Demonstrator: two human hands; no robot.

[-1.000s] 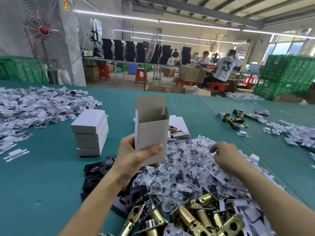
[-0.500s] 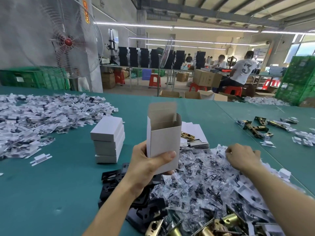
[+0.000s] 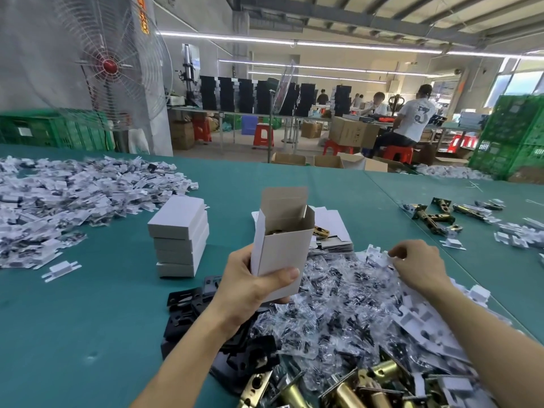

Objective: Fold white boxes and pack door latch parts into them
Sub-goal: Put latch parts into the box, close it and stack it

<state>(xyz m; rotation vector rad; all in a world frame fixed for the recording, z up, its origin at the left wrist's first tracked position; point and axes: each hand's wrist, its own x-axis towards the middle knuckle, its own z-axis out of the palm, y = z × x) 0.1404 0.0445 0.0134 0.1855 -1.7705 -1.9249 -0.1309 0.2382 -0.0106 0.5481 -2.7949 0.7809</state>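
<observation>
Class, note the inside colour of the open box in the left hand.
Plain brown inside the open box, white outside; the head view shows it best.

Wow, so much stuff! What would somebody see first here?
Most likely the open white box, held up in the middle by the left hand, with something brassy inside. Below it spreads a shiny heap of little clear bags, where the right hand reaches in, and gold-coloured latches glint at the bottom edge. A big fan stands at the far left.
</observation>
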